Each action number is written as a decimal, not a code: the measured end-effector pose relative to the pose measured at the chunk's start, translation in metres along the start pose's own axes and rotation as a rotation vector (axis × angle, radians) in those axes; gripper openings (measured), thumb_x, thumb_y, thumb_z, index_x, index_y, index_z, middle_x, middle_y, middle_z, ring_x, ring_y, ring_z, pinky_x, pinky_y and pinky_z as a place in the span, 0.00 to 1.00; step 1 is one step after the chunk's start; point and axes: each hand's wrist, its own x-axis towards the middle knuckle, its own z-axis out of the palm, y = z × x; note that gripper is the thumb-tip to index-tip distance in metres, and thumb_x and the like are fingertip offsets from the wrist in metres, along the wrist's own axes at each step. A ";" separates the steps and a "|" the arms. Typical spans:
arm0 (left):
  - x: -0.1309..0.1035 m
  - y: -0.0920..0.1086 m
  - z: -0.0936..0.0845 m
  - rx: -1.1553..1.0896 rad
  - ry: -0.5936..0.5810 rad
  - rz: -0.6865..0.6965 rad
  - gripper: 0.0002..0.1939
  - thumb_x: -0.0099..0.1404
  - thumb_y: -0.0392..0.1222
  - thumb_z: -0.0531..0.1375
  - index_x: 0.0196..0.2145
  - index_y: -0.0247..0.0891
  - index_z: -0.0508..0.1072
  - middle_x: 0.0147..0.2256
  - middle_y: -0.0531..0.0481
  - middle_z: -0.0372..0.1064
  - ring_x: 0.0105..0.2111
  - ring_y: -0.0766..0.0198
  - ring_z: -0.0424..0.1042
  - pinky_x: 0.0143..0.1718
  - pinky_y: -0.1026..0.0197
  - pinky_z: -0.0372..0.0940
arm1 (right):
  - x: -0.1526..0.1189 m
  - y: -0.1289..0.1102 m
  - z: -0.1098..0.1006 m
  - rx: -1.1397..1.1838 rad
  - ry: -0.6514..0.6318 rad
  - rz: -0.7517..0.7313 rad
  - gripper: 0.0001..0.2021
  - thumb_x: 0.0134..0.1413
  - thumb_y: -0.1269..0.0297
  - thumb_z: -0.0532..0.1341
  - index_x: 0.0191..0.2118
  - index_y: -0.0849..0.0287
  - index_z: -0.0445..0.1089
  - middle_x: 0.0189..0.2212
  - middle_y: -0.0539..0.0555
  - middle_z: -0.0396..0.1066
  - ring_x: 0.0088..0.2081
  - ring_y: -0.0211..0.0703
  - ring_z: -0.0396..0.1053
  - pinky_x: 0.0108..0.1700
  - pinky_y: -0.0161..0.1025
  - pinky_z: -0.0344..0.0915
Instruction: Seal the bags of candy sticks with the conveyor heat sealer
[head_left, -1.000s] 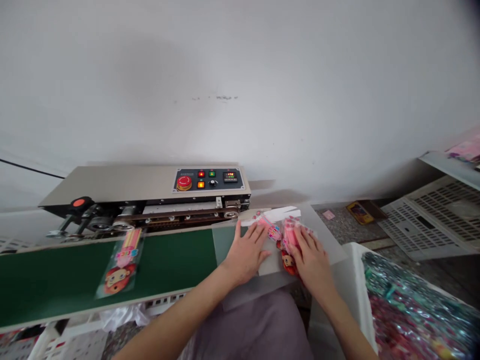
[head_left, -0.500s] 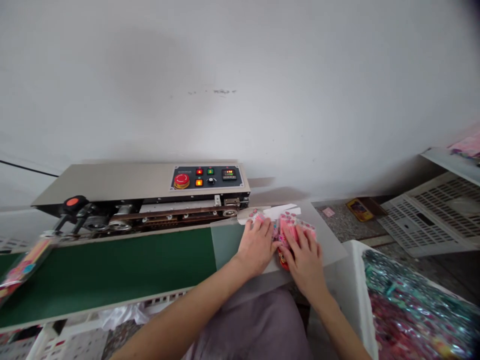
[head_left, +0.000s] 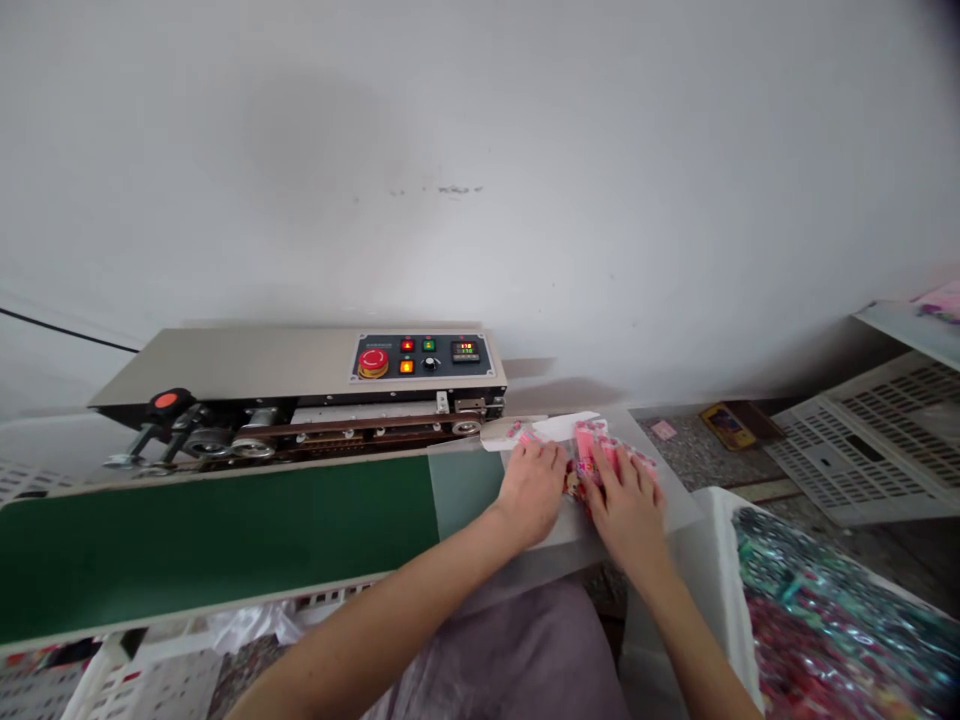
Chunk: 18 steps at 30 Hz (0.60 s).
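At the belt's right end: pink packets (head_left: 586, 445) were gathered on a translucent sheet (head_left: 671, 495), directly beneath the right grip and partly covered.
Left hand (head_left: 534, 492): its grip was loosely curled over a small packet (head_left: 523, 433); whether anything was pinched could not be told.
Right hand (head_left: 628, 508): its grip was opened, fingers spread and laid across the pink packets.
Wrapping: clear, glossy film was creased around pink contents; a printed cartoon face was partly seen between the hands.
Belt (head_left: 210, 545): smooth, green and flat, it was edged by a pale rail.
Machine (head_left: 247, 360): its long beige metal housing was fitted with a red round button (head_left: 373, 362).
White box (head_left: 721, 550): it was filled with shiny teal and red packages (head_left: 847, 620).
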 end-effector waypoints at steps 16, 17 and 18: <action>-0.049 -0.021 0.000 0.019 0.036 -0.032 0.26 0.74 0.47 0.50 0.64 0.34 0.63 0.68 0.39 0.54 0.64 0.45 0.56 0.59 0.42 0.58 | -0.015 -0.026 -0.005 0.049 -0.009 -0.107 0.25 0.69 0.55 0.49 0.68 0.49 0.59 0.66 0.61 0.59 0.64 0.60 0.57 0.58 0.57 0.60; -0.052 -0.019 0.004 0.009 0.036 -0.035 0.27 0.75 0.50 0.47 0.65 0.34 0.62 0.68 0.40 0.53 0.66 0.45 0.53 0.62 0.40 0.55 | -0.017 -0.031 -0.006 0.058 -0.004 -0.127 0.25 0.69 0.55 0.49 0.67 0.49 0.59 0.67 0.61 0.58 0.64 0.59 0.57 0.58 0.57 0.60; -0.055 -0.020 0.006 0.001 0.032 -0.036 0.29 0.76 0.52 0.45 0.66 0.35 0.60 0.69 0.40 0.53 0.68 0.45 0.50 0.64 0.38 0.52 | -0.018 -0.034 -0.006 0.065 0.000 -0.141 0.24 0.69 0.56 0.48 0.67 0.49 0.59 0.67 0.61 0.57 0.64 0.59 0.56 0.58 0.57 0.60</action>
